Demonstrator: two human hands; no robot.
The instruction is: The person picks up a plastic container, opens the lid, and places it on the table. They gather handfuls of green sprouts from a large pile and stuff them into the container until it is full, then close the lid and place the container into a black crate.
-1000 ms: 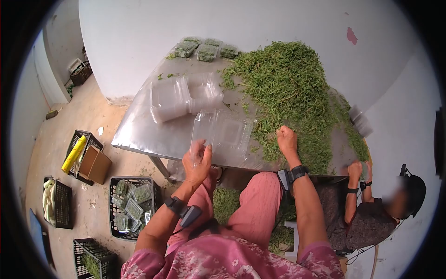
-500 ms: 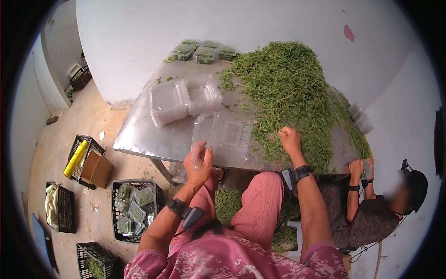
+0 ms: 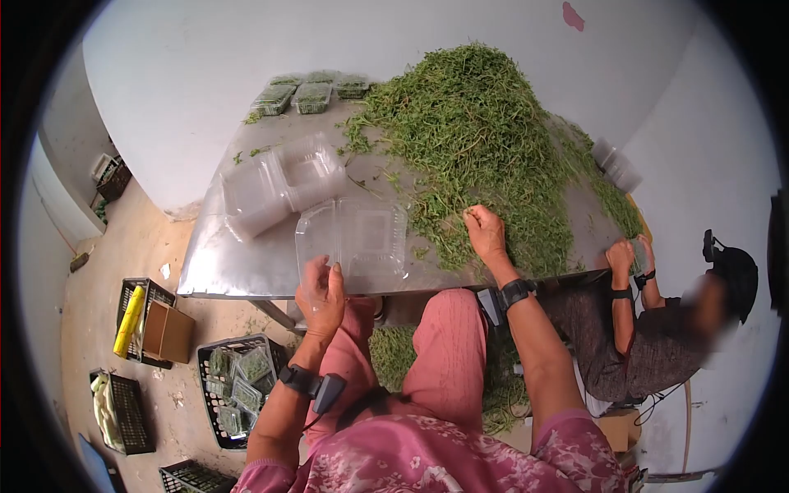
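The left hand's (image 3: pixel 322 297) grip is closed on the near left edge of an open clear container (image 3: pixel 380 238), its thumb and fingers seen at and through the plastic. The right hand (image 3: pixel 485 233) has its fingers drawn together in a clenched grip over the near part of a heap of green sprigs (image 3: pixel 485 131); whether any sprig is caught between the fingertips is too small to tell. The open container lies at the near edge of the metal worktop (image 3: pixel 197 256), between the hands, its hinged halves spread side by side. Just beyond it, to the left, sits a nested stack of clear containers (image 3: pixel 283 182), also open. At the far left of the worktop stand several filled boxes (image 3: pixel 312 97) of greens, with loose bits scattered near them. The heap covers much of the right side, and past it is another container stack (image 3: pixel 616 166). At the right end a co-worker (image 3: pixel 666 345) in a dark cap holds both hands near the worktop's edge, around a clear box. On the floor to the left, a black crate (image 3: pixel 238 390) holds packed boxes of greens; near it, another crate (image 3: pixel 148 322) carries a yellow roll (image 3: pixel 129 322) and a cardboard box (image 3: pixel 168 331).
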